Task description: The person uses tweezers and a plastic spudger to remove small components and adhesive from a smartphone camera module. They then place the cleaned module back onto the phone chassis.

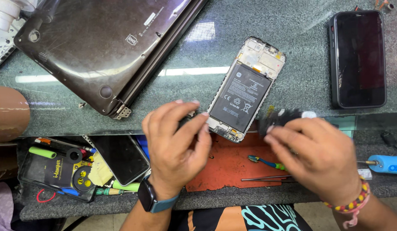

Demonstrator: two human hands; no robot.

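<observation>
An opened phone (245, 90) lies with its back off on the glass-topped bench (292, 34), its black battery and circuit boards showing. My left hand (177, 141), with a smartwatch on the wrist, is pinched shut at the phone's lower left corner. It grips a small dark part that the fingers mostly hide. My right hand (314, 158) holds a black brush (279, 119), blurred by motion, just right of the phone's lower end. A beaded bracelet sits on that wrist.
An upturned dark laptop (104, 47) fills the far left. A black cased phone (359, 57) lies far right. Near me are an orange mat (232, 164), a small screwdriver (265, 162), tweezers (262, 178), a blue tool (387, 164) and a tool tray (57, 171) beside a dark screen (121, 156).
</observation>
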